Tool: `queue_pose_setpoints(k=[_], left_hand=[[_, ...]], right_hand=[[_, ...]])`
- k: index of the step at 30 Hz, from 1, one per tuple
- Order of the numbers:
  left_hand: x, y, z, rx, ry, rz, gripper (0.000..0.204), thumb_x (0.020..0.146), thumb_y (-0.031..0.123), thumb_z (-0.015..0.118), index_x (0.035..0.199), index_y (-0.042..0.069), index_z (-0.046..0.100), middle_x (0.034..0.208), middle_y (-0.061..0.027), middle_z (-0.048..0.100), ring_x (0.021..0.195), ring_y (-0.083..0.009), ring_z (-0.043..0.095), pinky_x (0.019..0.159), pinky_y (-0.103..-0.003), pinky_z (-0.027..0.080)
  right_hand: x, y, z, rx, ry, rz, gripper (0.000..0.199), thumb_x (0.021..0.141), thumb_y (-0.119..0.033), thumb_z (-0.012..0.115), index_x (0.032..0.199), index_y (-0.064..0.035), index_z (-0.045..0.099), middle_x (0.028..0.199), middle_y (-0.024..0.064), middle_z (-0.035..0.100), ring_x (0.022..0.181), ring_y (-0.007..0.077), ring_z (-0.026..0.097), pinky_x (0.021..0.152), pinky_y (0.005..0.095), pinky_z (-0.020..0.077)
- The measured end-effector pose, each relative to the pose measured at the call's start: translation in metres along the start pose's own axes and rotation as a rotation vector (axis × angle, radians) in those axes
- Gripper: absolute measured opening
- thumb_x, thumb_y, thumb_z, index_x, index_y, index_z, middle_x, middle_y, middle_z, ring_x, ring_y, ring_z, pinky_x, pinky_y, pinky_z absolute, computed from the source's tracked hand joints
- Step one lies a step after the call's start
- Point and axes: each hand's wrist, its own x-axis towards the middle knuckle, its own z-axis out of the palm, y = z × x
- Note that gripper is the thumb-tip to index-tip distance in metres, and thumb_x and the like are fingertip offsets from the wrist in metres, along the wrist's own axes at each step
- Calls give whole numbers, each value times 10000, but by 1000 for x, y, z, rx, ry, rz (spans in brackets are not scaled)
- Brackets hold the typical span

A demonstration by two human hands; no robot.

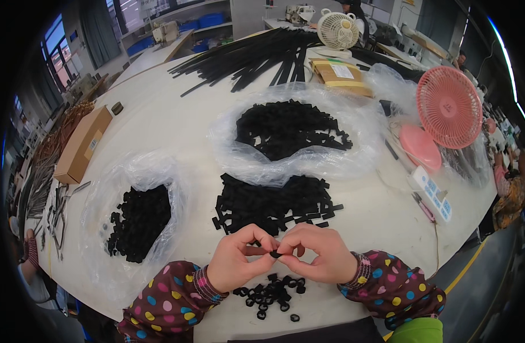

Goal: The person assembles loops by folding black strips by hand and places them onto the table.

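Note:
My left hand [239, 258] and my right hand [318, 252] meet near the table's front edge. Between their fingertips they pinch one small black piece [275, 254], mostly covered by the fingers; its exact kind is too small to tell. Just below my hands lies a loose heap of small black rings or loops [274, 294]. Beyond my fingers spreads a pile of short flat black strips [274, 200]. More short black pieces [285, 123] fill an opened clear plastic bag behind it. Another open bag at the left holds small black pieces [139, 223].
A pink fan [449, 107], a power strip [432, 193] and pink-handled snips [424, 207] are at the right. Long black strips [251, 54], a white fan [338, 31] and a brown package [342, 76] lie farther back. A cardboard box [83, 146] stands left. Other people sit at both sides.

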Motion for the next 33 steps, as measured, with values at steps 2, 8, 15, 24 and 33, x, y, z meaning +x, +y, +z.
queue_pose_setpoints(k=[2,8,15,24,33], left_hand=[[0,-4,2,-31,5,-36,167,762,5,607,889,45,505,923,-15,558,885,-89,544,824,-278,487],[1,-1,0,-98,-92,-132,145,800,-1,595,914,29,511,961,-25,526,863,-65,535,749,-226,486],[3,-9,-5,-6,-87,149,162,772,-59,616,890,6,526,939,-69,535,896,-117,552,808,-275,502],[3,0,-5,163,-146,-214,136,745,-28,635,830,-3,531,829,-50,607,799,-83,598,721,-230,509],[2,3,1,619,-119,-60,125,716,34,634,773,4,527,711,-62,595,662,-124,636,601,-244,508]], right_hand=[[1,-3,-3,-250,-39,-60,139,759,-69,653,860,-68,556,775,43,570,650,161,581,564,249,463],[-2,3,-9,35,-138,160,125,814,-103,633,834,-50,523,757,17,575,669,115,606,558,222,467],[-3,12,-1,726,-150,467,145,865,-156,607,871,-44,516,795,6,597,705,69,600,566,178,460],[-3,18,-16,-59,-272,196,118,771,-130,674,810,-50,596,785,18,597,626,92,587,557,230,469],[-4,25,-6,-103,-267,248,144,745,-166,653,759,-34,596,727,61,612,664,195,615,589,294,476]])
